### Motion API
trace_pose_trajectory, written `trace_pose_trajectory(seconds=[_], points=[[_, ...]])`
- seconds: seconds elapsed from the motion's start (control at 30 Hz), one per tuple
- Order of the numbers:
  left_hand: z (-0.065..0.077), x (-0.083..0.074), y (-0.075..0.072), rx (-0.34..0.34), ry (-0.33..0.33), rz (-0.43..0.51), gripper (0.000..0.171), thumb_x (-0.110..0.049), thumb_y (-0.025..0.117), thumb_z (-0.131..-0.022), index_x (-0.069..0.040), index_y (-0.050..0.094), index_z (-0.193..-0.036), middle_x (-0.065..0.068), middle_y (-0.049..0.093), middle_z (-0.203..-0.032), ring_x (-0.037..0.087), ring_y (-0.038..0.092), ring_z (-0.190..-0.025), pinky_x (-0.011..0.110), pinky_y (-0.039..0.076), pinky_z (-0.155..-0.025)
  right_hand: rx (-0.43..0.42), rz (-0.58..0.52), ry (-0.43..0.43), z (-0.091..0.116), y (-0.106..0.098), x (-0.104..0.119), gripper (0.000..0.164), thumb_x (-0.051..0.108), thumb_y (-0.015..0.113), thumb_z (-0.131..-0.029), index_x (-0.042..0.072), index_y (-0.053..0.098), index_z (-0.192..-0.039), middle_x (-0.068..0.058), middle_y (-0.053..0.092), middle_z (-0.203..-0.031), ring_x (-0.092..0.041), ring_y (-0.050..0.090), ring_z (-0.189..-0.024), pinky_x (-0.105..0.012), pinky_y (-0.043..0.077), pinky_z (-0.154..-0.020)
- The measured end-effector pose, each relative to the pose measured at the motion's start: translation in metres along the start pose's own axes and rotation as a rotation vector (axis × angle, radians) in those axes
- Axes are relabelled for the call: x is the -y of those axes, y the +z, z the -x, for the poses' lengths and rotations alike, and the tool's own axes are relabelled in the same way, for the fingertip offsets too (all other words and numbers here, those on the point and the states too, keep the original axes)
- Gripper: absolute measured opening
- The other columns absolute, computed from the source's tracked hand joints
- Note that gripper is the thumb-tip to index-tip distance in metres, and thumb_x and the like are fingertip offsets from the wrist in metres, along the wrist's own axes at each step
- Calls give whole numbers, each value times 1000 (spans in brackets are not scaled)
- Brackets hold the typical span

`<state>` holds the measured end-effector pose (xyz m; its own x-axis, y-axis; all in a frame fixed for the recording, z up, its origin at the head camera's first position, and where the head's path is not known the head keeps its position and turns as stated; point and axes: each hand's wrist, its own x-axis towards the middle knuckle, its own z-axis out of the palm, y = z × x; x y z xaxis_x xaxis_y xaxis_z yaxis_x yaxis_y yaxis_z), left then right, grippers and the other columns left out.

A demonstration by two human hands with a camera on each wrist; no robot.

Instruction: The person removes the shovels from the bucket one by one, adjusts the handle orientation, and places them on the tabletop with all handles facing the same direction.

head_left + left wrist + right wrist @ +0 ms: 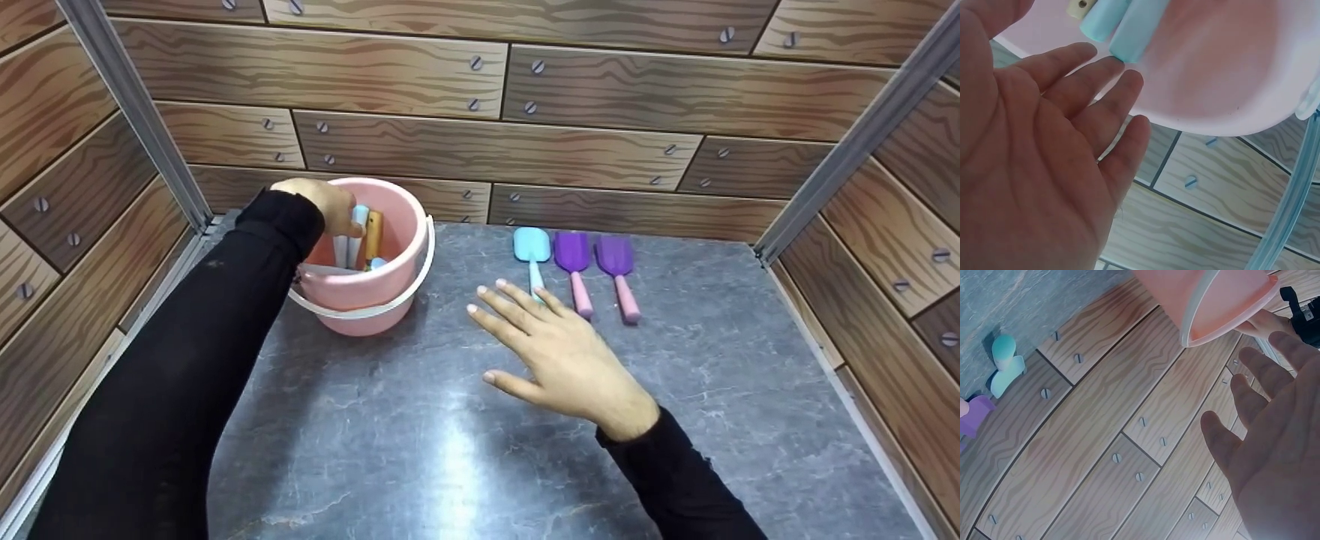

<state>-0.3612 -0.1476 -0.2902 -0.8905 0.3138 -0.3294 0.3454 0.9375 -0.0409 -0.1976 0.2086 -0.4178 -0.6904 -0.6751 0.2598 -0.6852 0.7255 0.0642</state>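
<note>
Pink bucket (358, 325), upright, at back left of the counter (390, 435). Inside it, 2 pale-blue handles (1139, 31) and 1 yellow handle (373, 236), ends up, long axes steep and leaning toward the back wall of planks (420, 150).

Left hand (324, 204) is the nearer to these: it reaches over the bucket's left rim, the handle ends lying just beyond its fingertips. Left grip: fingers long and loosely spread, palm facing its wrist camera, nothing held. Fingertips come right up to the nearer pale-blue handle; contact or a slight gap, cannot tell.

Right hand (562, 360) hangs over the middle of the counter, back of hand up. Right grip: fingers fanned, thumb well out to the side, holding nothing and clear of the bucket.

Beyond its fingers, 3 shovels in a row: turquoise shovel (532, 246), middle purple shovel (573, 259), right purple shovel (616, 262). Scoops toward the back wall, handles toward the person. From the head, the fingers overlap the turquoise one's handle; the right wrist view shows them well apart.
</note>
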Motion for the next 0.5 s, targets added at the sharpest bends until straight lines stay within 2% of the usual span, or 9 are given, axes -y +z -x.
trace_pose_trajectory(seconds=[0.1, 0.23, 0.3, 0.37, 0.5], points=[[-2, -1, 1, 3, 15, -22, 42, -42, 64, -110, -1, 71, -118, 21, 74, -119, 39, 70, -114, 71, 62, -116, 3, -4, 2, 0, 0, -1, 83, 64, 63, -116, 27, 37, -186, -2, 39, -193, -30, 35, -182, -64, 35, -147], [-2, -1, 2, -8, 23, -41, 44, -41, 63, -110, 1, 71, -119, 29, 77, -135, 44, 74, -123, 72, 62, -117, -1, -3, 2, 0, 1, -1, 82, 66, 60, -117, 27, 38, -185, -1, 39, -193, -30, 36, -181, -64, 37, -147], [-2, -1, 1, -14, 16, -33, 42, -40, 63, -110, 0, 71, -114, 29, 77, -135, 45, 74, -124, 72, 62, -117, -6, 1, -1, 0, 1, -2, 82, 66, 61, -116, 26, 39, -185, -2, 40, -193, -30, 37, -181, -64, 38, -146], [-1, -1, 0, -13, 7, -28, 44, -40, 62, -110, 1, 73, -119, 31, 77, -142, 47, 75, -129, 73, 61, -118, -14, 6, -5, 0, 0, -2, 82, 66, 62, -116, 26, 40, -184, -2, 41, -192, -30, 38, -181, -65, 40, -145], [-1, -1, -3, -1, -18, -29, 54, -43, 59, -112, 1, 74, -139, 32, 71, -157, 51, 72, -141, 75, 59, -122, -23, 9, -11, 0, 0, -3, 82, 66, 62, -116, 24, 42, -184, -4, 43, -191, -31, 39, -180, -65, 42, -144]])
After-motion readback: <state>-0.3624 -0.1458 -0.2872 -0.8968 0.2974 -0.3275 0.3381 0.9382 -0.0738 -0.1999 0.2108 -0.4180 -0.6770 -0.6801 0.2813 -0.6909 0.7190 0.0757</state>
